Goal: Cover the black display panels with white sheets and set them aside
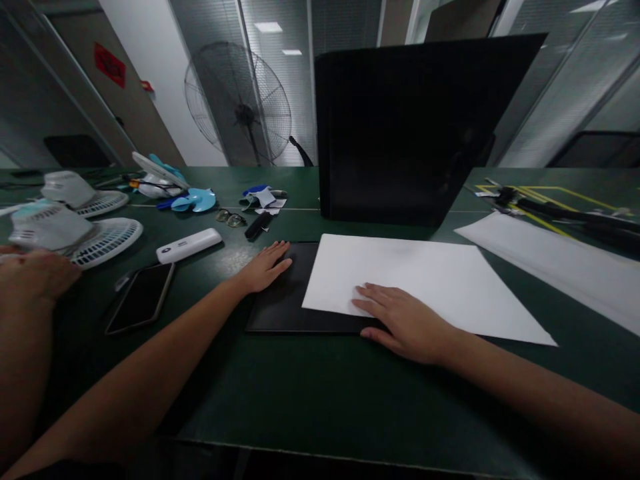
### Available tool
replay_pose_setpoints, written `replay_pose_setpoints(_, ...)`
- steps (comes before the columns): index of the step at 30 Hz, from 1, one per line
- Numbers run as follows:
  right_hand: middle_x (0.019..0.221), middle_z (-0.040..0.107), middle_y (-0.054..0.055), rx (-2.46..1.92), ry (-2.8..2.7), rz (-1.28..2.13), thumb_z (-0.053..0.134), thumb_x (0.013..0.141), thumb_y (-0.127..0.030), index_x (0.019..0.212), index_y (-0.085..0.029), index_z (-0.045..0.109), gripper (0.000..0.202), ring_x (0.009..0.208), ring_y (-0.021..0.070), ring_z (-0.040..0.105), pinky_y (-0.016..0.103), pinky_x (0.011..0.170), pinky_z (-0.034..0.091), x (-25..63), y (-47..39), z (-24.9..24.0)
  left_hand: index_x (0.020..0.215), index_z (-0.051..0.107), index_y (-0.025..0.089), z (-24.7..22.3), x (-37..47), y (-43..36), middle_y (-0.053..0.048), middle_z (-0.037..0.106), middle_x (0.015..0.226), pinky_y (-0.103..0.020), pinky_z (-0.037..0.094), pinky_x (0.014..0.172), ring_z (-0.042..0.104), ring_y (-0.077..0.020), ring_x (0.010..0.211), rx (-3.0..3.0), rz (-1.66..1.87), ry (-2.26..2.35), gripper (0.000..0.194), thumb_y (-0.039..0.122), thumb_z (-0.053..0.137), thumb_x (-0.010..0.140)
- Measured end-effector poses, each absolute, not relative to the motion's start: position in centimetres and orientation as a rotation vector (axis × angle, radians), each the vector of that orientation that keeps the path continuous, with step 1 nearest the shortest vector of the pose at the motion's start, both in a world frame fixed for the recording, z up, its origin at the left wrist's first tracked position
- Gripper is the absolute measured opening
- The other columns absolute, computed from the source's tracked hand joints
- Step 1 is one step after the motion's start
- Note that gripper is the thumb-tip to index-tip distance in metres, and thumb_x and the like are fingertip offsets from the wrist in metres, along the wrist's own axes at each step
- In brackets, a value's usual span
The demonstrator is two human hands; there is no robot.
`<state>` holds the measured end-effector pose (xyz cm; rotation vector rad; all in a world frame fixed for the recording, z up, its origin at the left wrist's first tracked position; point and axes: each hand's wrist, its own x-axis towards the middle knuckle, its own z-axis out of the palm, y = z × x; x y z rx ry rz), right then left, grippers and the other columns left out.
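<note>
A sheet of white paper lies over most of a flat black board, whose left and lower parts stay uncovered. My right hand rests palm down on the paper's near left edge, fingers stretched out, with the thumb at the board's front edge. At the board's far left corner my left hand lies flat, fingers extended and nothing held. The paper's right part reaches past the board onto the green table.
A large black panel stands behind the paper. More white paper lies right. Leftward are a phone, a white elongated device, glasses and white fan parts. Another person's hand touches those parts.
</note>
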<state>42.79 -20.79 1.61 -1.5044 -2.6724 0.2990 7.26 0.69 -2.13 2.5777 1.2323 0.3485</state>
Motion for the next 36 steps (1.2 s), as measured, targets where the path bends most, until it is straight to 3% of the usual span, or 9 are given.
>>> replay_pose_setpoints(3, 0.176, 0.023, 0.010, -1.199, -2.726, 0.573, 0.050, 0.107, -0.063, 0.172, -0.022, 0.027, 0.080, 0.164, 0.0282, 0.022, 0.053, 0.135, 0.024, 42.0, -21.6, 2.0, 0.174, 0.025, 0.021, -2.0, 7.1, 0.5, -0.013, 0.022, 0.179, -0.058, 0.016, 0.134, 0.018, -0.0349, 0.167, 2.589, 0.356, 1.190, 0.089, 0.075, 0.037, 0.104)
replay_pose_setpoints(7, 0.177, 0.021, 0.012, -1.088, -2.604, 0.783, 0.052, 0.108, -0.058, 0.175, -0.023, 0.015, 0.084, 0.162, 0.0257, 0.027, 0.048, 0.133, 0.030, 42.5, -21.6, 2.4, 0.163, 0.051, 0.032, -2.2, 6.9, 0.9, -0.008, 0.019, 0.181, -0.063, 0.014, 0.132, 0.016, -0.0407, 0.166, 2.617, 0.277, 1.160, 0.083, 0.083, 0.048, 0.096)
replay_pose_setpoints(10, 0.175, 0.029, 0.010, -1.339, -2.454, 0.583, 0.046, 0.109, -0.058, 0.174, -0.026, 0.022, 0.076, 0.158, 0.0267, 0.036, 0.050, 0.130, 0.036, 43.6, -20.7, 2.3, 0.154, 0.063, 0.032, -2.6, 6.8, 1.5, -0.007, 0.024, 0.180, -0.059, 0.019, 0.132, 0.024, -0.0401, 0.164, 2.570, 0.346, 1.209, 0.079, 0.083, 0.048, 0.096)
replay_pose_setpoints(16, 0.163, 0.047, 0.021, -2.001, -2.394, 0.004, 0.044, 0.107, -0.062, 0.157, -0.012, 0.054, 0.071, 0.149, 0.0410, 0.047, 0.064, 0.121, 0.043, 45.4, -19.4, 1.3, 0.146, 0.072, 0.027, -3.0, 6.7, 2.5, -0.012, 0.042, 0.172, -0.053, 0.032, 0.128, 0.043, -0.0400, 0.156, 2.486, 0.478, 1.429, 0.072, 0.076, 0.046, 0.100)
replay_pose_setpoints(25, 0.136, 0.070, 0.012, -1.916, -2.411, -0.015, 0.033, 0.110, -0.059, 0.139, -0.020, 0.072, 0.062, 0.122, 0.0314, 0.065, 0.051, 0.105, 0.055, 46.1, -18.8, 2.3, 0.164, 0.050, 0.034, -3.0, 6.8, 2.3, -0.011, 0.034, 0.176, -0.066, 0.018, 0.129, 0.028, -0.0459, 0.162, 2.554, 0.257, 1.514, 0.075, 0.074, 0.050, 0.101)
replay_pose_setpoints(29, 0.133, 0.072, 0.008, -2.233, -2.148, -0.080, 0.033, 0.108, -0.065, 0.137, -0.029, 0.073, 0.061, 0.115, 0.0309, 0.068, 0.048, 0.097, 0.056, 51.6, -16.5, 2.2, 0.167, 0.044, 0.032, -2.6, 7.1, 1.8, -0.012, 0.030, 0.178, -0.065, 0.018, 0.130, 0.026, -0.0439, 0.163, 2.566, 0.171, 1.551, 0.076, 0.073, 0.046, 0.103)
replay_pose_setpoints(31, 0.129, 0.073, 0.013, -2.395, -1.990, -0.154, 0.033, 0.107, -0.064, 0.136, -0.026, 0.073, 0.062, 0.112, 0.0345, 0.068, 0.050, 0.094, 0.055, 55.6, -15.5, 2.1, 0.169, 0.040, 0.032, -2.3, 7.4, 1.5, -0.012, 0.026, 0.179, -0.065, 0.018, 0.130, 0.025, -0.0422, 0.164, 2.568, 0.117, 1.588, 0.076, 0.072, 0.044, 0.105)
replay_pose_setpoints(33, 0.133, 0.069, 0.020, -2.505, -1.845, -0.222, 0.033, 0.108, -0.057, 0.139, -0.018, 0.071, 0.063, 0.120, 0.0391, 0.064, 0.053, 0.098, 0.052, 59.9, -15.1, 2.0, 0.169, 0.038, 0.033, -2.0, 7.7, 1.3, -0.012, 0.024, 0.179, -0.063, 0.019, 0.130, 0.024, -0.0403, 0.164, 2.563, 0.072, 1.628, 0.074, 0.070, 0.042, 0.106)
replay_pose_setpoints(36, 0.162, 0.046, 0.023, -2.607, -1.667, -0.320, 0.037, 0.107, -0.048, 0.153, -0.007, 0.057, 0.065, 0.151, 0.0405, 0.039, 0.053, 0.118, 0.038, 65.7, -15.3, 1.2, 0.170, 0.037, 0.035, -1.7, 7.9, 1.1, -0.010, 0.024, 0.179, -0.061, 0.020, 0.130, 0.024, -0.0383, 0.165, 2.561, 0.049, 1.650, 0.072, 0.070, 0.042, 0.107)
